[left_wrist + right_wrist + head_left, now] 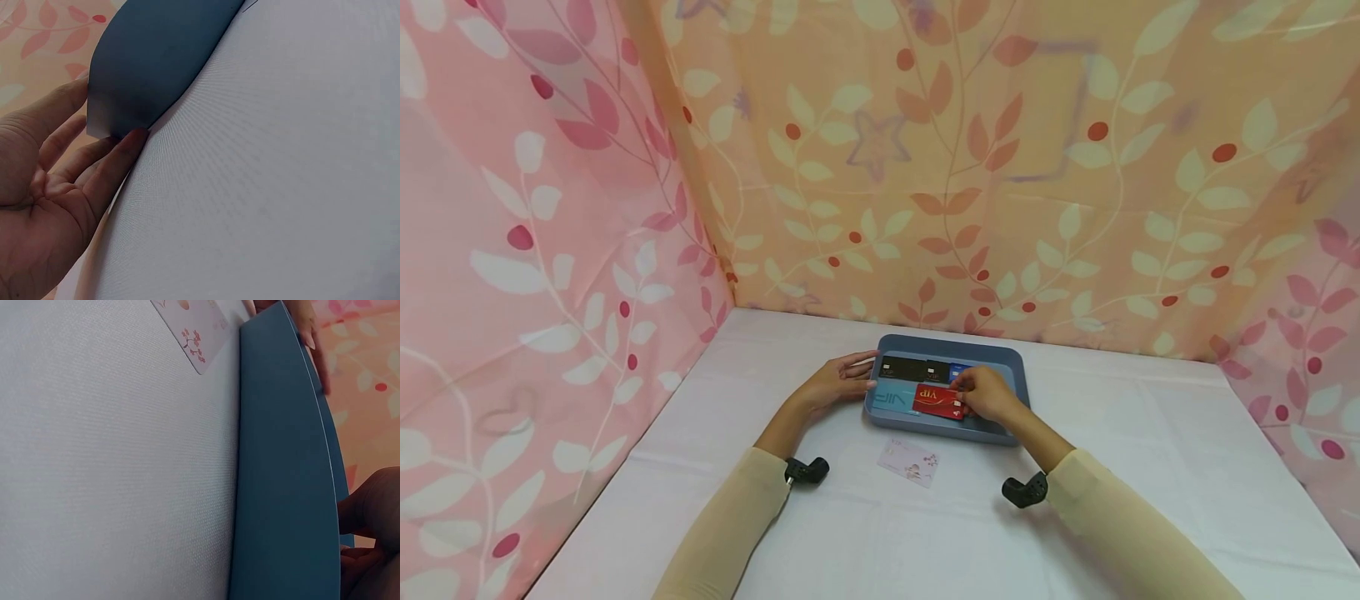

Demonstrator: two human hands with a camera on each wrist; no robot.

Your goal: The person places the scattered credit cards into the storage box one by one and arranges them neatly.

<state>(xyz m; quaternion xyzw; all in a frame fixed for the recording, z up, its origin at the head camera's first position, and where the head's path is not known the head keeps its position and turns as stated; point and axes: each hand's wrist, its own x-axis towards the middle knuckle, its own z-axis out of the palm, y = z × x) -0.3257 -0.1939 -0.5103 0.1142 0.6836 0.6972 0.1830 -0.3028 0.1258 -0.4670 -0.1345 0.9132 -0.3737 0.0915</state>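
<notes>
A blue-grey tray (947, 430) lies on the table with several cards inside. My left hand (835, 382) rests against the tray's left end, its fingers extended; in the left wrist view the fingertips (134, 139) touch the outer wall low down. Over the tray, my right hand (988, 393) pinches the right end of a red VIP card (934, 398). That card overlaps a light blue VIP card (891, 399). Behind them sit two black cards (904, 368) and a blue card (957, 372), partly covered by the right hand. In the right wrist view the tray wall hides the right fingertips.
A pale pink card with a flower print (910, 462) lies on the white tablecloth (880, 550) in front of the tray. Leaf-patterned cloth (880, 167) hangs behind the table, and pink patterned cloth (550, 250) hangs at the left.
</notes>
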